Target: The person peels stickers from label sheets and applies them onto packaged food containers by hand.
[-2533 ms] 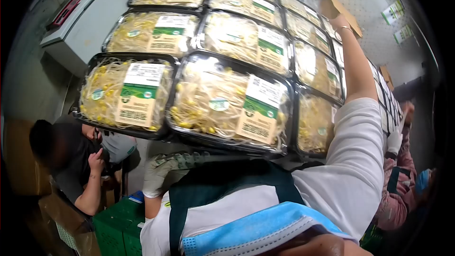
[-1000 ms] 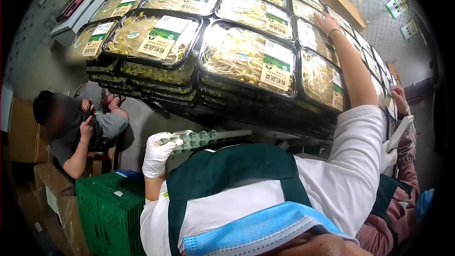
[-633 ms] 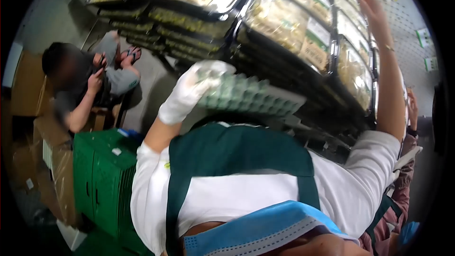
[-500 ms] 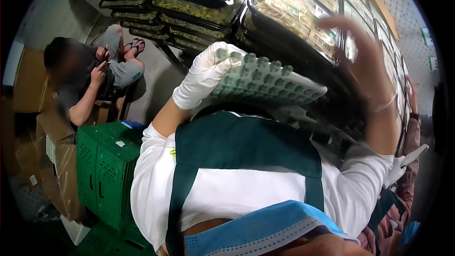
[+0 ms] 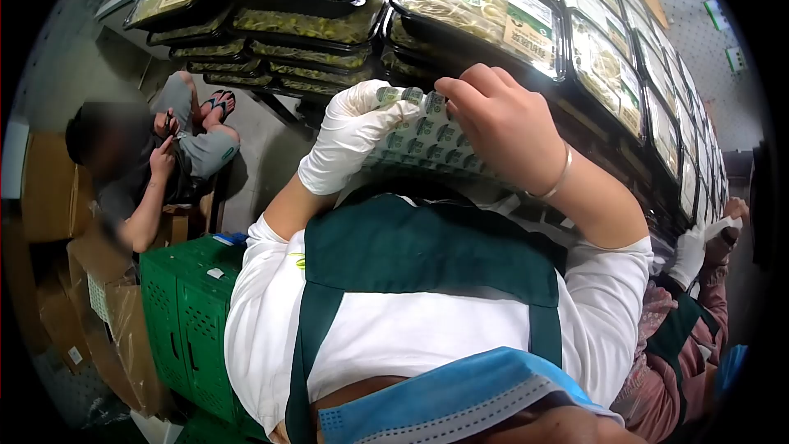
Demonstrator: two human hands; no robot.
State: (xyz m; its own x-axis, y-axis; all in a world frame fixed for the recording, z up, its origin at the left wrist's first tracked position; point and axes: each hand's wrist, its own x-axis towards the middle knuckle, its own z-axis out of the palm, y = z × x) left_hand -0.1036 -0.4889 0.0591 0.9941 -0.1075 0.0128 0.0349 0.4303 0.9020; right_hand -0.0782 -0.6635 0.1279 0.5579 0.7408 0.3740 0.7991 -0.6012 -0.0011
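The sheet (image 5: 423, 141) hangs beside the stacked packs (image 5: 485, 4), pinched in the left hand's (image 5: 343, 138) gloved fingers, while the right hand's (image 5: 508, 127) narrowed fingertips meet its edge, hold indistinguishable, where a skewed pull could crease a sticker.

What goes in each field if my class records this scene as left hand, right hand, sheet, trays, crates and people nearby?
Left hand: white-gloved, fingers gripping the sticker sheet
Right hand: bare, bracelet on wrist, fingertips at the sheet's upper edge; grip unclear
Sheet: rows of round green stickers, held before the apron
Trays: black, packed with sprouts, labelled, stacked in layers
Crates: green, beside the wearer's left
People: one seated at left; one in pink at right
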